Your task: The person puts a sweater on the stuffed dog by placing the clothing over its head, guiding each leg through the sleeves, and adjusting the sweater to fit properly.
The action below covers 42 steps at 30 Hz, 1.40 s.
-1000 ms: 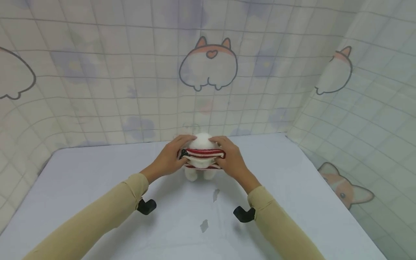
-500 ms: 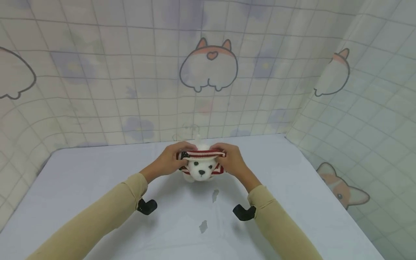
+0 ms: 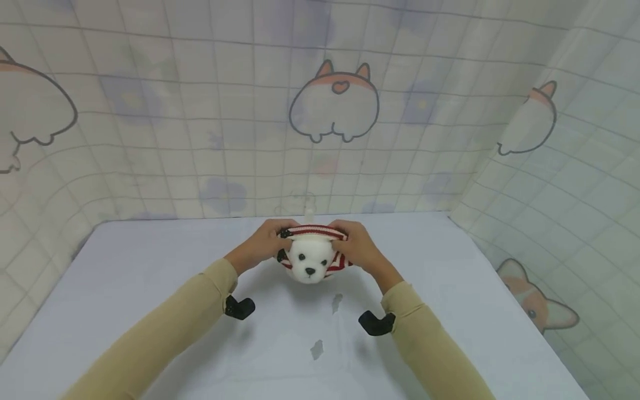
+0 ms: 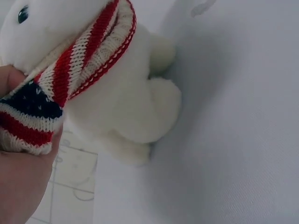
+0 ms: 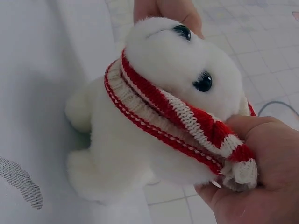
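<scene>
A white plush dog (image 3: 311,258) stands at the far side of the table, its face toward me with dark eyes and nose showing. Around its neck and head sits a small knitted sweater (image 3: 312,229) in red and white stripes, with a dark blue patch at the left. My left hand (image 3: 264,243) grips the knit by the blue patch, thumb beside the dog's cheek. On the other side, my right hand (image 3: 358,244) pinches the striped knit. Both wrist views show the white body and legs bare below the bunched sweater (image 5: 187,121).
The white table (image 3: 195,355) has two grey worn marks, one being the near grey mark (image 3: 317,350). Behind it hangs a checked curtain (image 3: 240,128) with corgi drawings, which continues along the right side. Black mounts (image 3: 376,323) sit at both wrists.
The sweater covered the dog's face a second ago. Its opening has moved up and back past the muzzle and eyes, so the face shows. Both hands have kept hold; the head view has shifted slightly.
</scene>
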### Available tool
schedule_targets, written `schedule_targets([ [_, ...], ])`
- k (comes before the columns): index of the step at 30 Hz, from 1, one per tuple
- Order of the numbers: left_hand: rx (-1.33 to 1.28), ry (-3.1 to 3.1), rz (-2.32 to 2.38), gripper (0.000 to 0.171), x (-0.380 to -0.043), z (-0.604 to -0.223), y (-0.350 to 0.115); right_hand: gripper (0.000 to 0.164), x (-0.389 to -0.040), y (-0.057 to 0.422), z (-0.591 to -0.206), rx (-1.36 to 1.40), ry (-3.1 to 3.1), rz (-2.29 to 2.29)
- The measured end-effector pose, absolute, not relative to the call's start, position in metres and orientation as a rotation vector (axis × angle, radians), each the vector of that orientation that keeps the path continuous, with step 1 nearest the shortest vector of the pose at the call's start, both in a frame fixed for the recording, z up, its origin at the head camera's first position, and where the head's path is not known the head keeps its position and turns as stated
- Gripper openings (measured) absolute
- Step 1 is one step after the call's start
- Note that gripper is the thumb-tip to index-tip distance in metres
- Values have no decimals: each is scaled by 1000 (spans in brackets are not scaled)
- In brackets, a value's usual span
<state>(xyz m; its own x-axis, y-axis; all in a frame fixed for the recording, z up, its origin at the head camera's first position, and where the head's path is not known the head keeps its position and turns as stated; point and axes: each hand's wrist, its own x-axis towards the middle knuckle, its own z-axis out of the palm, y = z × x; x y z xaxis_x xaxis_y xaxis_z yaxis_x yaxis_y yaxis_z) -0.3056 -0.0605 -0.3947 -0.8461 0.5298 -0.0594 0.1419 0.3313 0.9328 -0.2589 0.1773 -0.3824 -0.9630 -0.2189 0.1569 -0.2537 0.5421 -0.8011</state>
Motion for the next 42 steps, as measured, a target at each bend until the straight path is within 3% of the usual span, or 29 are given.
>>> schedule_targets([
  [8,503,2069,1618,42,-314,-402,-56,37,-268,180,-395,230,-2712,1691],
  [22,450,1871,1751,51,-315,-414,-47,35,-285,180,-409,-19,-2664,2046],
  [37,397,1788,1832,50,-321,-431,-64,47,-292,173,-421,212,-2523,2467],
  [42,425,1845,1845,49,-319,-433,-67,41,-298,175,-431,317,-2536,2388],
])
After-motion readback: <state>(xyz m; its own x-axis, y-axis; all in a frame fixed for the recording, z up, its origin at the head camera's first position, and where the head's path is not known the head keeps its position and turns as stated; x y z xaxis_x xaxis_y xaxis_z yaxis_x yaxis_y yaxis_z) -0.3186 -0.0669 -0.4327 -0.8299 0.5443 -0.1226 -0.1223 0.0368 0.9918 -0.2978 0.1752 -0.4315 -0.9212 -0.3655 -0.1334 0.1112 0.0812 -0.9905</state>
